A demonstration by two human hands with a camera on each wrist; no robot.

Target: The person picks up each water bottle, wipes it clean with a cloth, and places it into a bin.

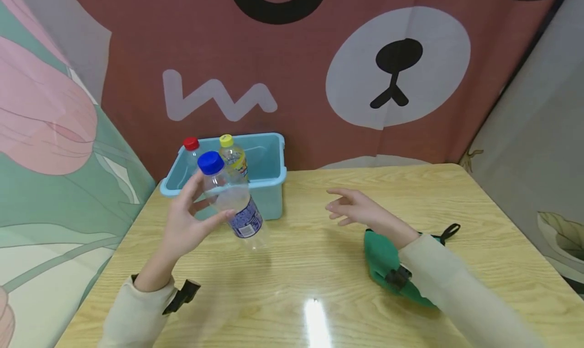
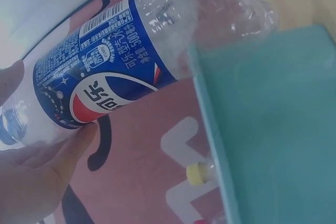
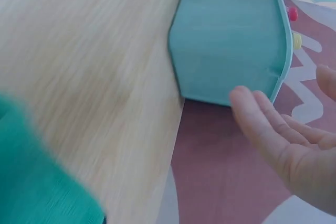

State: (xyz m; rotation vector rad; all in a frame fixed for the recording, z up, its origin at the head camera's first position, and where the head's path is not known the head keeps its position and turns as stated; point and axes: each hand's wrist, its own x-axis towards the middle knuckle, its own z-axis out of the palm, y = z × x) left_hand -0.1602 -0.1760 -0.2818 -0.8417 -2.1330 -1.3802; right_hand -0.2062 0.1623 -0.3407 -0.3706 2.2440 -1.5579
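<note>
My left hand [image 1: 187, 224] grips a clear plastic bottle [image 1: 230, 193] with a blue cap and a blue label, tilted, cap up and to the left. In the left wrist view the Pepsi-style label of the bottle [image 2: 100, 72] faces the camera, thumb and fingers at either side of it. Behind the bottle stands a light blue bin [image 1: 269, 198], partly covered by it in the head view. Inside are a red-capped bottle [image 1: 191, 145] and a yellow-capped bottle [image 1: 233, 155]. My right hand [image 1: 360, 208] hovers over the table holding nothing, fingers loosely extended.
A green cloth pouch [image 1: 380, 259] with a black loop and buckle lies under my right forearm on the wooden table [image 1: 301, 267]. Behind the table hangs a brown curtain [image 1: 305, 135] with a bear face. A patterned curtain [image 1: 55, 196] hangs at the left.
</note>
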